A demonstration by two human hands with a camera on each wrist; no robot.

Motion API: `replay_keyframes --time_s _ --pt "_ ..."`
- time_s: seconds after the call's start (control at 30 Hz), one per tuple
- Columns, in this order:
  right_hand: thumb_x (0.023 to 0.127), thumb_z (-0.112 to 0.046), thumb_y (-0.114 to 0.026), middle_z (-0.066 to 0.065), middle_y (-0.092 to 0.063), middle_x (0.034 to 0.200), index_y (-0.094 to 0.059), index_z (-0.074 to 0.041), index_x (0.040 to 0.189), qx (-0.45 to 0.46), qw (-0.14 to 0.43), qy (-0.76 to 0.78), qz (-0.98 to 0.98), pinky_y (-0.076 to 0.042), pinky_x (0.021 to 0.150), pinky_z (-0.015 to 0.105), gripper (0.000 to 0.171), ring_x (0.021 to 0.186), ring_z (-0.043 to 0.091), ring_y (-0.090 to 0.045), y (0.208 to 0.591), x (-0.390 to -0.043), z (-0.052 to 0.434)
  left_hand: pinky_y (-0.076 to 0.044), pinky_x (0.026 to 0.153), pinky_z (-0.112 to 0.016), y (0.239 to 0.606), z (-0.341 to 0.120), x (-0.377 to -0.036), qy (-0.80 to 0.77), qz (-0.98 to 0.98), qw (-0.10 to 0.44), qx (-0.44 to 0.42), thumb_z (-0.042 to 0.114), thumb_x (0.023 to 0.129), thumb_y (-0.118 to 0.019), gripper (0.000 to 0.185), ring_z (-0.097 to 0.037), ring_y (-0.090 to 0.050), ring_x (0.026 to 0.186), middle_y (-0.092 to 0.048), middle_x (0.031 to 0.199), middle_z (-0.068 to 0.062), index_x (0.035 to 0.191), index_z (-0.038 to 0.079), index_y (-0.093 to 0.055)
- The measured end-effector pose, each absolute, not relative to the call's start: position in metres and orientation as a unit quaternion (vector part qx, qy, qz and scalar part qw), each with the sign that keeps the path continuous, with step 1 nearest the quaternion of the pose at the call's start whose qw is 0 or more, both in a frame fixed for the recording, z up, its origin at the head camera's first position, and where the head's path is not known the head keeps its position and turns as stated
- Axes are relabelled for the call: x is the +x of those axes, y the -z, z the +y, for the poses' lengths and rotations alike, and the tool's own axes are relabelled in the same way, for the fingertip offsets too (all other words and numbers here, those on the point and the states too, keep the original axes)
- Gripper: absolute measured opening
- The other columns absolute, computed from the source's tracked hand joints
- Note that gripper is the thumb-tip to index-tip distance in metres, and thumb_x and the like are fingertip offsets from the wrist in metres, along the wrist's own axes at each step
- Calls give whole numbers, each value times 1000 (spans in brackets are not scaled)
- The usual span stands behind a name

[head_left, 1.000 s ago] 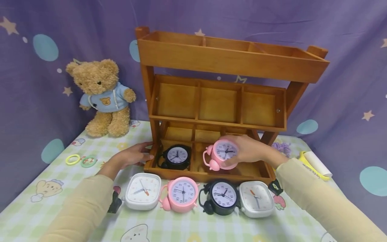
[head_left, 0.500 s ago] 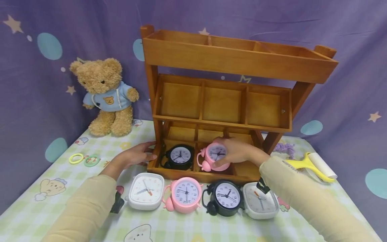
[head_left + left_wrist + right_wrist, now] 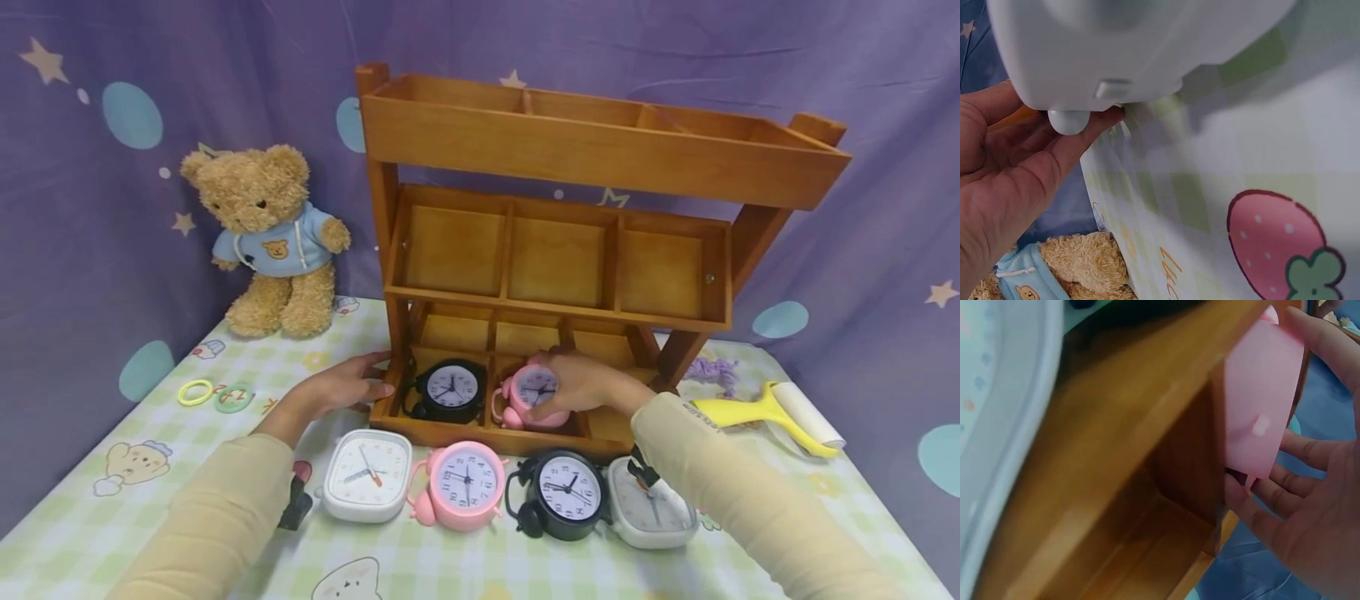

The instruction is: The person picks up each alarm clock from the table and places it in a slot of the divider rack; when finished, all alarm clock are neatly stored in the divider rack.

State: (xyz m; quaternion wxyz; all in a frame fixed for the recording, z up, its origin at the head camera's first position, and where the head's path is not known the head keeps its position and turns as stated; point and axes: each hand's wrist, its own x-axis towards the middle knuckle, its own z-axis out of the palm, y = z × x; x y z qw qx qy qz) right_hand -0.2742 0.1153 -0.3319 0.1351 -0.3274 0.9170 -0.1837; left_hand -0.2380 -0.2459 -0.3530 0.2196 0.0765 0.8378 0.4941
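My right hand [image 3: 585, 382] grips a pink twin-bell alarm clock [image 3: 536, 390] by its right side, low in the middle compartment of the wooden rack's [image 3: 600, 150] bottom tier. Thumb and fingertips surround the pink casing in the right wrist view. A black alarm clock [image 3: 452, 388] leans in the compartment to its left. At the rack's lower left end, my left hand [image 3: 337, 392] holds the side edge, thumb in front and fingers behind. In the left wrist view, a white clock [image 3: 1135, 50] partly hides those fingertips.
Before the rack lie a white square clock [image 3: 367, 475], a pink alarm clock [image 3: 467, 487], a black alarm clock [image 3: 566, 496] and another white clock [image 3: 651, 512]. A teddy bear [image 3: 273, 242] sits back left. Hair ties [image 3: 197, 392] lie left; a yellow-handled lint roller [image 3: 780, 417] lies right.
My right hand has carried the pink alarm clock left and down into the middle compartment. My left hand has stayed at the rack's edge. The whole head view has shifted slightly.
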Motion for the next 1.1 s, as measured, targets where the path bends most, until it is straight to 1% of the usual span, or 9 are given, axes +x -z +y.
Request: replay_keyframes --time_s 0.3,0.4,0.5,0.57,0.73,0.83,1.0,1.1 --pt "77 -38 -85 -4 -68 94 -64 -9 119 -320 146 152 924 -54 74 29 55 82 14 -60 340 -273 114 -45 104 -62 352 -244 -237 -494 838 219 73 4 101 -54 74 -54 -35 139 -26 152 -43 157 -11 -9" --pt "77 -39 -85 -4 -68 95 -63 -10 120 -314 150 147 926 -54 73 29 56 82 14 -59 339 -272 113 -45 104 -62 352 -244 -237 -492 840 217 72 4 101 -54 74 -54 -36 138 -26 152 -43 157 -11 -10" --pt "79 -39 -84 -3 -69 97 -62 -10 124 -321 158 151 922 -54 77 31 58 85 15 -61 336 -272 115 -45 104 -62 352 -243 -237 -492 840 216 70 4 101 -54 73 -54 -36 138 -27 152 -43 157 -11 -10" --pt "80 -41 -84 -2 -70 101 -61 -9 130 -323 160 152 920 -55 80 33 63 88 17 -62 333 -272 117 -45 104 -62 352 -244 -237 -491 841 216 70 4 101 -54 74 -54 -36 138 -27 152 -43 157 -11 -10" --pt "84 -44 -80 7 -69 122 -56 -5 143 -323 147 155 922 -53 95 45 75 107 25 -64 323 -270 126 -45 104 -62 352 -244 -236 -486 844 217 72 4 101 -54 74 -54 -37 138 -26 152 -43 157 -11 -9" --pt "86 -40 -79 12 -66 131 -56 -3 143 -335 134 163 918 -50 101 50 71 117 31 -62 318 -266 133 -45 103 -62 353 -244 -236 -484 845 216 75 4 101 -54 73 -55 -37 138 -26 152 -44 157 -11 -9" --pt "87 -37 -79 15 -64 134 -59 -4 140 -350 108 181 913 -47 104 55 66 123 36 -59 311 -259 146 -45 103 -62 353 -243 -237 -485 844 219 72 4 101 -54 74 -54 -37 138 -26 152 -43 157 -11 -9" --pt "87 -36 -79 13 -63 137 -60 -7 140 -349 93 194 912 -45 105 57 63 126 37 -57 307 -254 154 -44 104 -62 351 -244 -237 -482 845 222 69 4 101 -54 74 -55 -38 137 -24 153 -43 158 -10 -8"
